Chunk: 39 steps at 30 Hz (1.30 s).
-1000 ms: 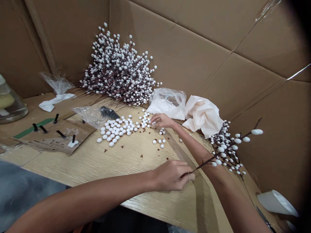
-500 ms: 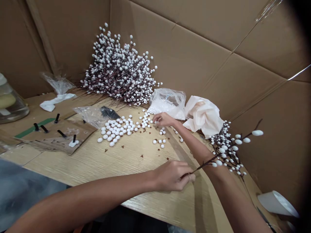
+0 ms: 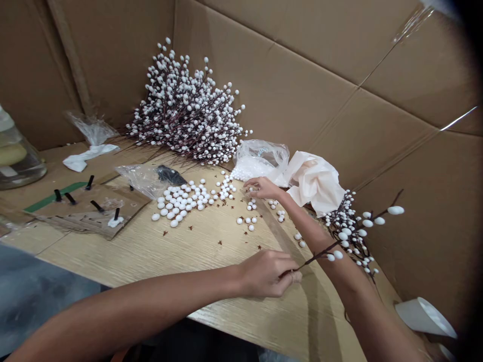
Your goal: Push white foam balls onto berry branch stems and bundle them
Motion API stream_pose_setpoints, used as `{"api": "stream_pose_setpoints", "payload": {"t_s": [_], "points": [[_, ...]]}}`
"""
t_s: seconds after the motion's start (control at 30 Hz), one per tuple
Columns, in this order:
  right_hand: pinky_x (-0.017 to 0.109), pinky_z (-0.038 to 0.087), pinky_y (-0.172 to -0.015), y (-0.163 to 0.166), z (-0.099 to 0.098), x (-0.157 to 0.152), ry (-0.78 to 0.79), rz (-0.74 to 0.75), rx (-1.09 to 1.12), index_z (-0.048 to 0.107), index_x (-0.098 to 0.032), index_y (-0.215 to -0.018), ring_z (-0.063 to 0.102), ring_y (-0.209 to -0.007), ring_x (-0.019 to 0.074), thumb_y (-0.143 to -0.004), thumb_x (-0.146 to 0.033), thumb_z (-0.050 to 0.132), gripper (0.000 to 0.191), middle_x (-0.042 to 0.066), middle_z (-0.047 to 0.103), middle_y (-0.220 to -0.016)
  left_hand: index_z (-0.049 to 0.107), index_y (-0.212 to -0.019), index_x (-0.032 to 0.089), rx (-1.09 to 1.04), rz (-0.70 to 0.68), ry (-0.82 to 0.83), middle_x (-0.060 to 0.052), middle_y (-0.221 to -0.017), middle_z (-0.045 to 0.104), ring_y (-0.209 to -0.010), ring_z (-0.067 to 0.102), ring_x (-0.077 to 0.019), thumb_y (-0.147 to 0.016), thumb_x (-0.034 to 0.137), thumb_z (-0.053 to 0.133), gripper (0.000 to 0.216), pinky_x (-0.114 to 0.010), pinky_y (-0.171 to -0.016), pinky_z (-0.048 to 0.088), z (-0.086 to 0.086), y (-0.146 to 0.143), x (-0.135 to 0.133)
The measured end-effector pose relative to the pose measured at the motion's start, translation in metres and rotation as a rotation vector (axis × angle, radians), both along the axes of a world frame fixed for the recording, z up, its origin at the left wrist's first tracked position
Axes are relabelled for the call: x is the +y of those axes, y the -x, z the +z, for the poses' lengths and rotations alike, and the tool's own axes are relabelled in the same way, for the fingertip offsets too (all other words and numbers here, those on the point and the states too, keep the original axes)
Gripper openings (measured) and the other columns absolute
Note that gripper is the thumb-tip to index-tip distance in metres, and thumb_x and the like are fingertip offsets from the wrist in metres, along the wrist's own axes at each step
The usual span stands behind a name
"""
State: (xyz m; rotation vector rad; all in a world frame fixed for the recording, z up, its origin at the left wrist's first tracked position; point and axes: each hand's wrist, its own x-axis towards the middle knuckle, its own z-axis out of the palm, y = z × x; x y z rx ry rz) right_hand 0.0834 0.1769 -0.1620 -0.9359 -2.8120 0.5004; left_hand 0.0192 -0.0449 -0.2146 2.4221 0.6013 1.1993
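Observation:
My left hand [image 3: 269,274] is closed around the lower stem of an artificial berry branch [image 3: 320,254]. The dark branch slants up to the right and carries white oval berries, passing in front of my right forearm. Over the table, my right hand [image 3: 265,188] is stretched out with its fingers slightly apart; I see nothing held in it. Beneath and beside it lie small clusters of white berries [image 3: 251,204]. Farther left is a loose pile of larger white berries [image 3: 181,202]. Small brown star-shaped bits [image 3: 220,242] are scattered around.
A big heap of white-berry branches [image 3: 188,108] leans against the cardboard wall. Behind my right hand are a clear bag of white beads [image 3: 260,158] and crumpled pale paper [image 3: 317,181]. Cardboard with black pegs [image 3: 96,206] lies left; a white cup [image 3: 426,317] is at right.
My right hand has moved slightly to the right, away from the berry pile, and its fingers have opened. My left hand still grips the branch in nearly the same place.

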Motion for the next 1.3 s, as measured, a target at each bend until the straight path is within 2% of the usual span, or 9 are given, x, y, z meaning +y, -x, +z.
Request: {"api": "stream_pose_setpoints", "payload": {"t_s": [0.1, 0.2, 0.33, 0.5, 0.7, 1.0, 1.3], "points": [[0.035, 0.045, -0.093, 0.012, 0.002, -0.011, 0.024, 0.058, 0.04, 0.063, -0.016, -0.115, 0.057, -0.112, 0.0239, -0.073, -0.023, 0.066, 0.043, 0.01, 0.061, -0.124, 0.053, -0.066, 0.014, -0.003, -0.01, 0.01, 0.0, -0.06, 0.049, -0.057, 0.048, -0.0106, -0.086, 0.017, 0.049, 0.021, -0.02, -0.057, 0.039, 0.0, 0.0, 0.0], [0.035, 0.043, -0.097, 0.025, -0.003, -0.017, 0.05, 0.14, 0.077, 0.06, -0.019, -0.117, 0.055, -0.116, 0.022, -0.072, -0.023, 0.069, 0.047, 0.008, 0.059, -0.127, 0.055, -0.068, 0.015, -0.012, -0.03, 0.029, 0.0, -0.061, 0.051, -0.057, 0.049, -0.0105, -0.085, 0.014, 0.049, 0.017, -0.02, -0.057, 0.039, 0.001, 0.001, 0.0], [0.035, 0.043, -0.096, 0.039, -0.015, -0.013, 0.056, 0.178, 0.125, 0.064, -0.017, -0.109, 0.056, -0.112, 0.0221, -0.069, -0.024, 0.072, 0.041, 0.008, 0.062, -0.119, 0.057, -0.069, 0.014, -0.021, -0.024, 0.029, 0.0, -0.062, 0.052, -0.057, 0.05, -0.0104, -0.084, 0.014, 0.051, 0.017, -0.02, -0.056, 0.039, 0.002, 0.002, -0.001], [0.032, 0.048, -0.086, 0.047, -0.023, -0.005, 0.085, 0.173, 0.155, 0.066, -0.016, -0.1, 0.061, -0.097, 0.0191, -0.067, -0.022, 0.073, 0.035, 0.007, 0.065, -0.108, 0.059, -0.073, 0.015, -0.018, -0.021, 0.02, 0.0, -0.065, 0.055, -0.059, 0.052, -0.0103, -0.084, 0.014, 0.05, 0.014, -0.02, -0.058, 0.04, 0.001, 0.003, -0.001], [0.027, 0.048, -0.078, 0.047, -0.019, -0.005, 0.106, 0.144, 0.138, 0.067, -0.015, -0.095, 0.061, -0.087, 0.0155, -0.066, -0.015, 0.07, 0.029, 0.005, 0.067, -0.098, 0.055, -0.069, 0.015, 0.017, -0.005, 0.01, 0.001, -0.062, 0.051, -0.058, 0.05, -0.0106, -0.086, 0.017, 0.049, 0.018, -0.021, -0.058, 0.039, 0.001, 0.002, 0.0], [0.022, 0.046, -0.068, 0.036, -0.013, -0.007, 0.092, 0.106, 0.068, 0.069, -0.014, -0.088, 0.058, -0.074, 0.0125, -0.066, -0.016, 0.07, 0.021, 0.003, 0.068, -0.084, 0.052, -0.065, 0.015, 0.003, -0.001, -0.009, 0.001, -0.06, 0.049, -0.057, 0.049, -0.0104, -0.087, 0.018, 0.049, 0.023, -0.021, -0.057, 0.039, 0.001, 0.001, 0.0], [0.025, 0.048, -0.073, 0.03, -0.003, -0.015, 0.12, 0.107, 0.043, 0.07, -0.013, -0.087, 0.062, -0.079, 0.015, -0.067, -0.02, 0.07, 0.02, 0.006, 0.069, -0.09, 0.059, -0.071, 0.014, -0.014, -0.016, -0.002, 0.0, -0.063, 0.054, -0.058, 0.051, -0.0106, -0.086, 0.015, 0.05, 0.017, -0.021, -0.057, 0.039, 0.0, 0.001, 0.0]]}}
